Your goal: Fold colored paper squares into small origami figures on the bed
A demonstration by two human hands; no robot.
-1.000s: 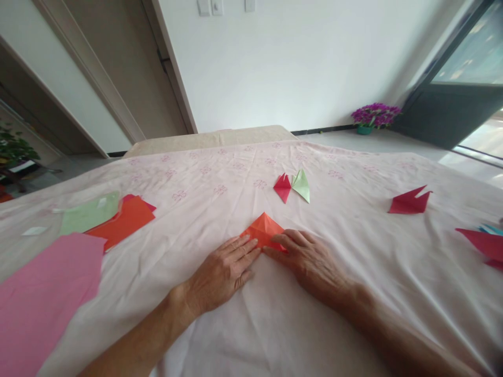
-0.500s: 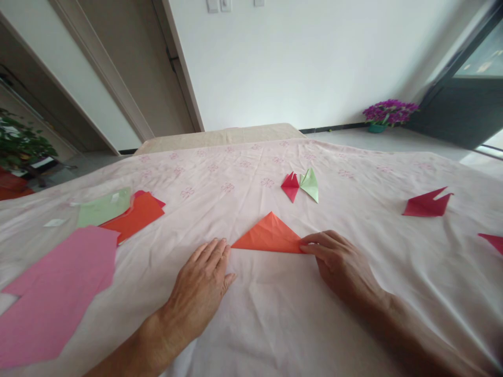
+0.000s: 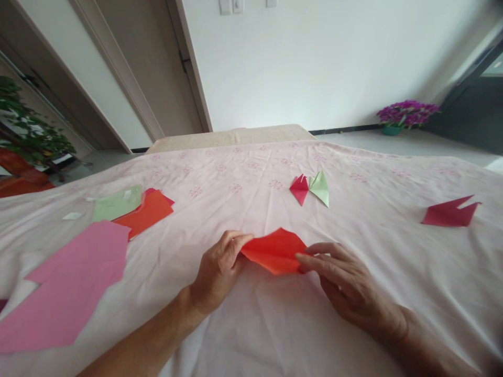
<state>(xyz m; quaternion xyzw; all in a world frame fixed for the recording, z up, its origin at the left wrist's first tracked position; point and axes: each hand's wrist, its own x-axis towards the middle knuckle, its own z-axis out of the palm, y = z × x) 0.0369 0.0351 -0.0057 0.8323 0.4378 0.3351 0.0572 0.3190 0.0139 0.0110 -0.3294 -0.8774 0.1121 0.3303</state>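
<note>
An orange sheet of origami paper [image 3: 275, 252], partly unfolded along a crease across its middle, is held between my two hands just above the cloth. At its left corner my left hand [image 3: 220, 266] pinches it between thumb and fingers. My right hand [image 3: 341, 277] grips the right corner, fingers extended along it and thumb partly hidden. Beyond the sheet stand a small red folded paper figure [image 3: 299, 188] and a light green one [image 3: 320, 188], side by side. A larger dark red folded paper bird [image 3: 450, 212] lies off to the right.
The table wears a pale pink flowered cloth [image 3: 220, 204]. On the left lie pink sheets [image 3: 74, 288], orange sheets [image 3: 147, 213] and a light green pack [image 3: 118, 203]. Purple flowers [image 3: 408, 112] stand on the floor by the wall.
The orange paper was a flat triangle on the cloth; now it is lifted and opened along its fold, nearer me. My left hand went from lying flat to pinching its left corner.
</note>
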